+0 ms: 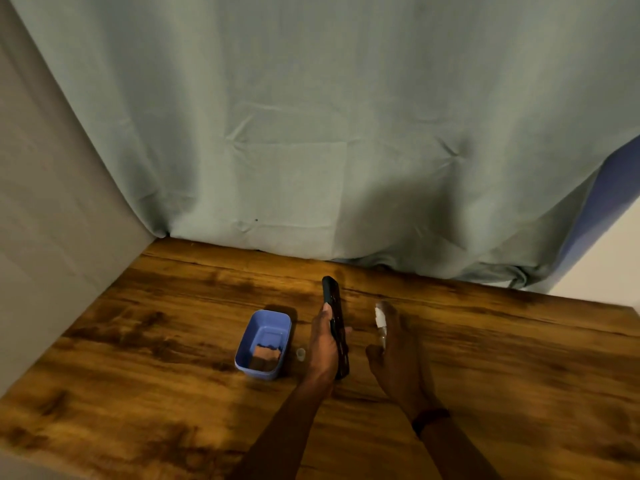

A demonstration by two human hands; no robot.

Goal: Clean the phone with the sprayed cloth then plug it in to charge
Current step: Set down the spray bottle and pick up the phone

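My left hand (323, 344) grips a black phone (334, 306) and holds it on edge, upright above the wooden table (173, 341). My right hand (398, 355) hovers just right of the phone, blurred, with a small white thing (380, 318) at its fingertips; I cannot tell whether this is the cloth or a small bottle. The two hands are a short gap apart. No charger or cable is in view.
A blue plastic tub (265, 341) stands left of my left hand, with a folded brown-orange cloth (266, 356) inside. A small clear cap (300, 354) lies between tub and hand. A grey-green curtain (311, 133) hangs behind the table; a wall closes the left side.
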